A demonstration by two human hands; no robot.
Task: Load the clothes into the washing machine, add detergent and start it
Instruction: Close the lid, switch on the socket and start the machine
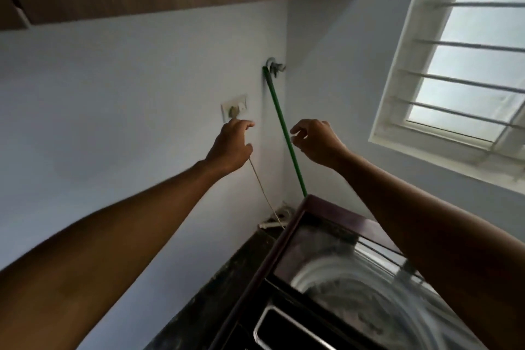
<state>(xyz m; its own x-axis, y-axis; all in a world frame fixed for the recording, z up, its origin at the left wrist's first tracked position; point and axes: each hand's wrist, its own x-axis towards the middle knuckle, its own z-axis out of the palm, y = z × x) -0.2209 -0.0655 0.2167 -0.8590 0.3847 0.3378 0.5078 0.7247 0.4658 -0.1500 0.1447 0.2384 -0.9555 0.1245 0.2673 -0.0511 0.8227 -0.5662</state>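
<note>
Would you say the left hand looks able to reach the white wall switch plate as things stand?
Probably yes: the left hand hovers just below the white wall switch plate, fingers loose, nothing between them.

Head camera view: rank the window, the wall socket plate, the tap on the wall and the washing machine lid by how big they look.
1. window and washing machine lid: both large and cut off by the frame, so unranked
2. wall socket plate
3. tap, about alike
</note>
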